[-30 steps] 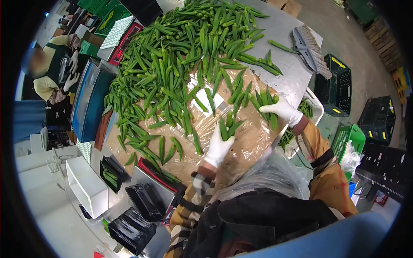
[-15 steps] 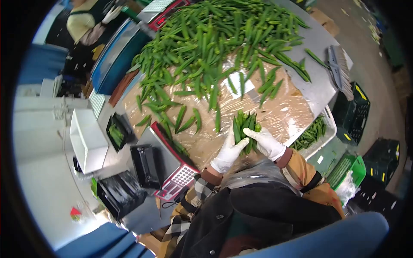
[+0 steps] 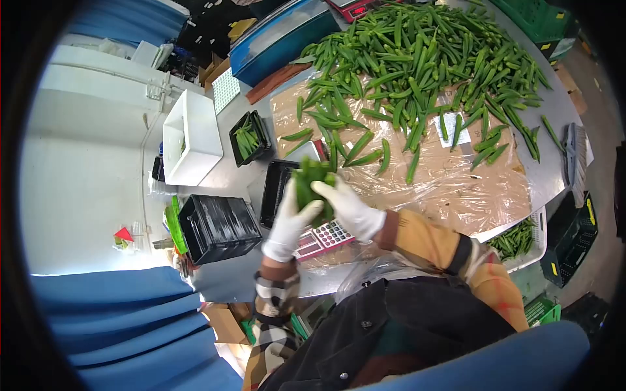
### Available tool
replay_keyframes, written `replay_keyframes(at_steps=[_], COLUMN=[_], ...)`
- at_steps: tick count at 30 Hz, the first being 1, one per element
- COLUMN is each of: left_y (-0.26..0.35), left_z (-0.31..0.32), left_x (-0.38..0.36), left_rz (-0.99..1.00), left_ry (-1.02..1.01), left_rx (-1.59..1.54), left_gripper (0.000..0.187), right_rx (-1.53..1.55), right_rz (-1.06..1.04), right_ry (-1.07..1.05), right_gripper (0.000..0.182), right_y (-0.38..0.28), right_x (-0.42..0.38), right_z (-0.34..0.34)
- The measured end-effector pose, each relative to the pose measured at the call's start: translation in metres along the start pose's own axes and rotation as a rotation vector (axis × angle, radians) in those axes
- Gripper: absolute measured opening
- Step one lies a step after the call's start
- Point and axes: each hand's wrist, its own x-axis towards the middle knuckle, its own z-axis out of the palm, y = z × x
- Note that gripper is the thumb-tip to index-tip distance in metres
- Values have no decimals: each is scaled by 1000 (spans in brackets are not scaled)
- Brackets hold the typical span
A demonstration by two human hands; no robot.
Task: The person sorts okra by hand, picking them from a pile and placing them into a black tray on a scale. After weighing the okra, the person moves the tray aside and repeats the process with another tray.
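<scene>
Between my gloved hands I hold a bunch of okra (image 3: 310, 180), slightly blurred by motion. My left hand (image 3: 285, 229) is closed around its left side, and my right hand (image 3: 352, 207) grips it from the right. The bunch is above a red digital scale (image 3: 331, 236), hiding much of it; only the keypad and part of the pan show. Just left of the okra, a black plastic tray (image 3: 271, 195) is partly covered by the bunch and my left hand. Beyond my hands, a large okra pile (image 3: 424, 65) spreads over plastic-wrapped cardboard (image 3: 450, 202).
A smaller black tray with okra (image 3: 248, 138) stands near a white bin (image 3: 195, 133). Stacked black trays (image 3: 218, 229) are at the left. A brush (image 3: 575, 159) lies at the right table edge, above a white basket of okra (image 3: 538, 241).
Both hands have carried the okra bunch left, from over the cardboard to above the scale and beside the black tray. The view has turned left too.
</scene>
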Motion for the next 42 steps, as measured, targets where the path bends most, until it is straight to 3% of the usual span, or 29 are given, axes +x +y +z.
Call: replay_keyframes(at_steps=[1, 3, 6, 7, 8, 10, 12, 14, 17, 18, 19, 24, 28, 33, 38, 42], left_y=[5, -2, -51, -69, -70, -75, -73, -76, -95, -100, -105, -132, -151, -173, -170, -156], left_z=[-19, -61, -116, -130, -134, -140, -145, -148, -158, -157, -155, -143, -136, -136, -119, -107], left_x=[-3, -6, -4, -5, -10, -28, -47, -69, -99, -107, -112, -115, -98, -78, -73, -77], left_rz=[-2, -57, -52, -91, -70, -31, -25, -54, -131, -155, -178, -203, -182, -78, 8, -47], left_ry=[33, 89, 114, 138, 190, 318, 484, 651, 814, 839, 861, 891, 892, 875, 813, 846], left_rx=[2, 13, 170, 192, 190, 174, 64, 20, -93, -138, -183, -304, -297, -186, -2, -22], left_gripper=[62, 62, 53, 51, 49, 46, 41, 38, 34, 33, 32, 33, 40, 49, 39, 37], right_rx=[23, 4, -188, -421, -508, -145, -192, 54, 63, 29, 38, -3, -202, -533, -836, -1626], right_rz=[86, 99, 224, 293, 221, 264, 161, 99, -26, -46, -51, -63, -44, -35, -46, -153], right_ry=[-76, 84, 22, -57, -193, -60, 152, 252, 557, 758, 808, 829, 758, 717, 704, 997], right_gripper=[46, 49, 55, 51, 45, 38, 31, 26, 32, 37, 38, 35, 28, 25, 16, 37], right_y=[0, 49, 16, 19, 10, 2, -21, -29, -45, -50, -50, -34, -29, -31, -39, -41], right_x=[7, 42, 16, 19, 8, -18, -47, -74, -133, -147, -158, -169, -144, -124, -71, -28], right_z=[18, 31, 50, 29, 16, -49, -96, -178, -248, -243, -254, -250, -201, -191, -197, -184])
